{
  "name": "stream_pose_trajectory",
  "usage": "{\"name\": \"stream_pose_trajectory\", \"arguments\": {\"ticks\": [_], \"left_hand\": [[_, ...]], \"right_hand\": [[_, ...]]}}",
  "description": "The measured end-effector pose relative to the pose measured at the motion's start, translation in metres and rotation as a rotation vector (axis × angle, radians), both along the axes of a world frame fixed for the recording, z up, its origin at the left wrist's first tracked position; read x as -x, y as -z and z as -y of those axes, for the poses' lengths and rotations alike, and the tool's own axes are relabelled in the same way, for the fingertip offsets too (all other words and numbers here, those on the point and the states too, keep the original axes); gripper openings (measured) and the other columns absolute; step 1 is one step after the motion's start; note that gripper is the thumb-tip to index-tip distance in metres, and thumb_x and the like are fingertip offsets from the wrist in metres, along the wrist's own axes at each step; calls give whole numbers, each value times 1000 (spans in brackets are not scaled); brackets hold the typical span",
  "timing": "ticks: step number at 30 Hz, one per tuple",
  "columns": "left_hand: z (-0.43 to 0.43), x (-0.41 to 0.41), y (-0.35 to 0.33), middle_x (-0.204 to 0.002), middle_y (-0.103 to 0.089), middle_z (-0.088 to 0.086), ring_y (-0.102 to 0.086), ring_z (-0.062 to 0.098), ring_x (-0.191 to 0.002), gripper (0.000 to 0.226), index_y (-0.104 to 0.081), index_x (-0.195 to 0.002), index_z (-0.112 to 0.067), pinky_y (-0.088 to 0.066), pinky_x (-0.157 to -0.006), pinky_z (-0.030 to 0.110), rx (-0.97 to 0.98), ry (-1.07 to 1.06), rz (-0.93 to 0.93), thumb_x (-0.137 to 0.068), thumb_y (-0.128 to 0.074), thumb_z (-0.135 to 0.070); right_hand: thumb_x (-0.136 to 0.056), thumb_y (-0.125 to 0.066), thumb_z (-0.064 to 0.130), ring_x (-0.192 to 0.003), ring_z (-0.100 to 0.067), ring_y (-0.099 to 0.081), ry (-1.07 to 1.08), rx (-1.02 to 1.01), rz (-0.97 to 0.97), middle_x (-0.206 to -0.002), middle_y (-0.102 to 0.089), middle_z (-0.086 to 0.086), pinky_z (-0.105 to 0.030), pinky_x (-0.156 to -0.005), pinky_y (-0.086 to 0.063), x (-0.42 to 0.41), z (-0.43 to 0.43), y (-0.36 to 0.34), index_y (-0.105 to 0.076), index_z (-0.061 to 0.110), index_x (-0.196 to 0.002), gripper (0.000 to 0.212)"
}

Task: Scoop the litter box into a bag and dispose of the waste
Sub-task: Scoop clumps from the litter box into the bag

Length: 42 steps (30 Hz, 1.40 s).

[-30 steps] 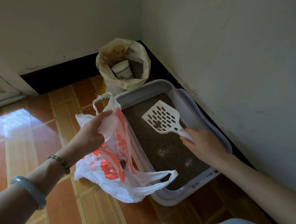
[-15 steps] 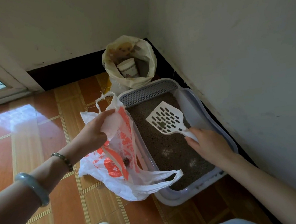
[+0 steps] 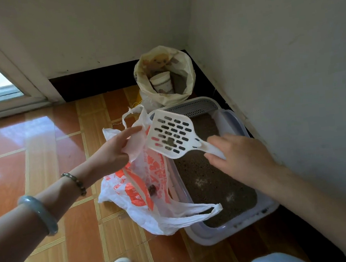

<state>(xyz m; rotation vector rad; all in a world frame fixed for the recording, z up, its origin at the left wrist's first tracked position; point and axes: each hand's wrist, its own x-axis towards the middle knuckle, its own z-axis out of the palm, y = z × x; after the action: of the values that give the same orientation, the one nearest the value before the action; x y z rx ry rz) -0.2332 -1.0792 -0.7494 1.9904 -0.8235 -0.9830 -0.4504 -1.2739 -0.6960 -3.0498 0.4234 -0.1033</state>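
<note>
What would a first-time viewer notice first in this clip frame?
The white slotted scoop, held by the right hand, sits mid-frame over a white-and-orange plastic bag that the left hand holds open. Beside them, the litter box lies along the right wall.

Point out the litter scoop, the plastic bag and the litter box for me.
litter scoop (image 3: 171, 136): head view, middle of the slotted blade.
plastic bag (image 3: 135, 190): head view, its orange-printed side.
litter box (image 3: 211, 239): head view, its near rim.
</note>
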Motion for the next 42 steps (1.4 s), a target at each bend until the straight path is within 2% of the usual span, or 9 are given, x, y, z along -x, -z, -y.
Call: {"name": "stream_pose_trajectory", "arguments": {"ticks": [2, 6, 9, 15, 21, 27, 33, 38, 42], "left_hand": [[-4, -1, -4, -116, -53, -2, -62, 28, -94, 76, -37, -133, -32, -53, -68, 60, 12, 6, -16, -78, -42, 20], [-13, -3, -7, -115, -56, 8, -63, 24, -84, 75, -38, -136, -26, -57, -58, 42, 9, -27, 27, -76, -44, 20], [-25, -7, -6, -115, -55, 5, -62, 36, -86, 79, -38, -138, -29, -55, -63, 55, 14, -60, 40, -75, -47, 19], [-45, -15, -4, -112, -54, -2, -62, 35, -96, 79, -37, -139, -27, -54, -69, 58, 41, -104, 15, -76, -53, 18], [-55, -17, -6, -110, -52, -11, -62, 27, -98, 77, -36, -139, -24, -56, -71, 52, 54, -152, -11, -78, -54, 19], [-56, -18, -3, -115, -54, 2, -63, 28, -95, 78, -38, -138, -25, -56, -69, 55, 70, -142, 7, -75, -52, 20], [-53, -14, -4, -118, -53, 5, -63, 19, -94, 78, -38, -137, -25, -59, -68, 44, 74, -134, 0, -76, -53, 20], [-53, -12, -3, -115, -54, 0, -63, 22, -94, 80, -38, -138, -25, -57, -69, 50, 72, -137, 7, -75, -52, 21], [-54, -11, -1, -116, -53, -3, -62, 14, -93, 79, -39, -138, -24, -59, -67, 40, 91, -135, -8, -75, -51, 21]], "right_hand": [[-76, -70, 31, -49, -16, -48, -72, 107, 12, -62, -49, 2, -18, -39, -22, -10, -11, -12, -60, 16, -84, 19], [-58, -83, 18, -47, -21, -53, -178, 261, -40, -59, -55, -5, -21, -41, -25, -31, -32, -22, -62, 12, -75, 29], [-49, -87, 12, -47, -23, -52, -225, 317, -69, -58, -56, -9, -23, -42, -27, -43, -48, -25, -65, 8, -76, 34], [-62, -74, 8, -50, -27, -53, -314, 357, -31, -61, -58, -14, -26, -42, -39, -54, -60, -27, -68, 2, -83, 23], [-65, -72, 5, -50, -25, -50, -340, 465, -8, -59, -56, -12, -25, -46, -24, -54, -56, -28, -68, 3, -82, 18], [-67, -71, 5, -51, -23, -48, -344, 497, 31, -59, -53, -9, -26, -47, -20, -49, -49, -28, -65, 6, -81, 15], [-67, -77, 13, -50, -21, -52, -322, 426, 23, -60, -57, -7, -23, -47, -21, -41, -43, -21, -70, 7, -89, 24], [-69, -78, 17, -51, -20, -53, -329, 359, 43, -63, -59, -7, -22, -44, -25, -35, -44, -18, -71, 8, -95, 28], [-71, -74, 20, -49, -18, -51, -304, 277, 53, -61, -57, -4, -21, -43, -24, -38, -44, -20, -71, 9, -92, 24]]}}
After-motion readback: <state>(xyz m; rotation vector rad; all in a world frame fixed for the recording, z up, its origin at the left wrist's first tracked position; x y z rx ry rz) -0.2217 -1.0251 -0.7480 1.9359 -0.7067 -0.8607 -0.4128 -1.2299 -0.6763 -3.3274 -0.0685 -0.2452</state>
